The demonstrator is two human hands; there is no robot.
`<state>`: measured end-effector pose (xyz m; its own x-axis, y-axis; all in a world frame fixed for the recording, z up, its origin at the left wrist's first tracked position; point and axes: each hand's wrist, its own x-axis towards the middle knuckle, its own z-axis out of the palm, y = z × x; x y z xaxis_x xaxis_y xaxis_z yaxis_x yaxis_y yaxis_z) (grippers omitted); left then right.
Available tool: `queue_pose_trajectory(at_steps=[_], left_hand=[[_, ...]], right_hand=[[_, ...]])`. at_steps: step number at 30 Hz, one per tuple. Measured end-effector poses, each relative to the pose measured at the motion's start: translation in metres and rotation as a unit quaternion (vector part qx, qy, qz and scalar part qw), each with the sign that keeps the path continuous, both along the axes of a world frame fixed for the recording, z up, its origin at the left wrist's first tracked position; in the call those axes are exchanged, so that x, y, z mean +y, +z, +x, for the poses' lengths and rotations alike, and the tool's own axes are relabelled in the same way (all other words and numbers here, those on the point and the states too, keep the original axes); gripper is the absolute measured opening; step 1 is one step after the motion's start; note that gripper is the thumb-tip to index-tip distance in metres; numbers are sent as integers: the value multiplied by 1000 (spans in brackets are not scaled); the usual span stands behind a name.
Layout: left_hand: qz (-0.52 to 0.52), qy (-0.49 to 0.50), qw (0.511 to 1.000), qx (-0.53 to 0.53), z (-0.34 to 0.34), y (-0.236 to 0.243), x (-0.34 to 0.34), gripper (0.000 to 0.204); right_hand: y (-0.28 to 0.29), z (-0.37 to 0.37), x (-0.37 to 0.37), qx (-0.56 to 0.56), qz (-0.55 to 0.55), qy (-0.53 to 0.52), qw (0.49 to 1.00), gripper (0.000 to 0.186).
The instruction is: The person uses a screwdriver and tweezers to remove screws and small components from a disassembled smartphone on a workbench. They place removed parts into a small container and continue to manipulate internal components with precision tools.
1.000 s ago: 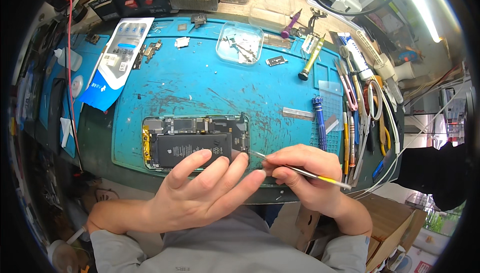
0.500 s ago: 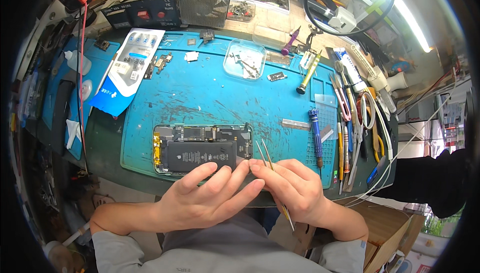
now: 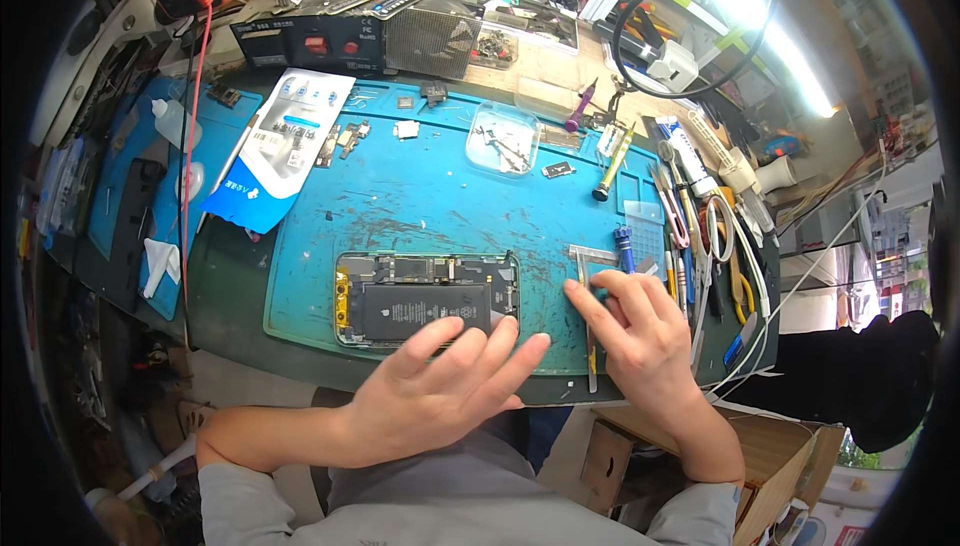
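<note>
An opened phone (image 3: 500, 279) lies on the blue mat, its black battery (image 3: 420, 308) and inner parts exposed. Over its lower right corner hovers my left hand (image 3: 455, 376), fingers spread and holding nothing visible. The fingertips hide part of the phone's near edge, and I cannot tell whether they touch it. To the right, a pair of tweezers (image 3: 591, 356) rests on the mat beside my right hand (image 3: 645, 331). That hand's index finger is stretched toward the tweezers, with the other fingers loosely bent. It covers the lower part of a blue screwdriver (image 3: 624, 246).
A clear dish of small parts (image 3: 503, 138) and a yellow-green screwdriver (image 3: 612, 166) stand farther back. Scissors (image 3: 719, 226) and pliers (image 3: 741, 281) crowd the right side. A white-and-blue packet (image 3: 285, 151) lies at the left, near a small squeeze bottle (image 3: 176, 124).
My right hand has moved right, away from the left hand, and the tweezers it held now lie on the mat. My left hand stays over the phone. The whole view has shifted slightly.
</note>
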<state>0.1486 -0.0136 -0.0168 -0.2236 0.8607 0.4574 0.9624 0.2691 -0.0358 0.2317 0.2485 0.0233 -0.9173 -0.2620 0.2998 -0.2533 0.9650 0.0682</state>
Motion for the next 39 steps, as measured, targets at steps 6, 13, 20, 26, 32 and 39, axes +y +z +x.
queue_pose_trajectory(at_steps=[6, 13, 20, 26, 32, 39], left_hand=[[22, 13, 1000, 6, 3, -4, 4, 55], [70, 2, 998, 10, 0, -12, 2, 47], [85, 8, 996, -13, 1, -11, 2, 37], [127, 20, 992, -5, 1, -14, 3, 34], [211, 34, 976, -38, 4, -22, -6, 29], [174, 100, 977, -68, 5, -11, 2, 30]], right_hand=[[12, 0, -21, -33, -124, 54, 990, 53], [-12, -3, -33, -16, -136, 91, 986, 46], [-16, -5, -34, 16, -111, 100, 989, 43], [-13, -3, -36, 17, -57, 102, 993, 43], [-9, -3, -39, 10, -74, 89, 993, 44], [-17, -1, -29, -5, -170, 80, 982, 47]])
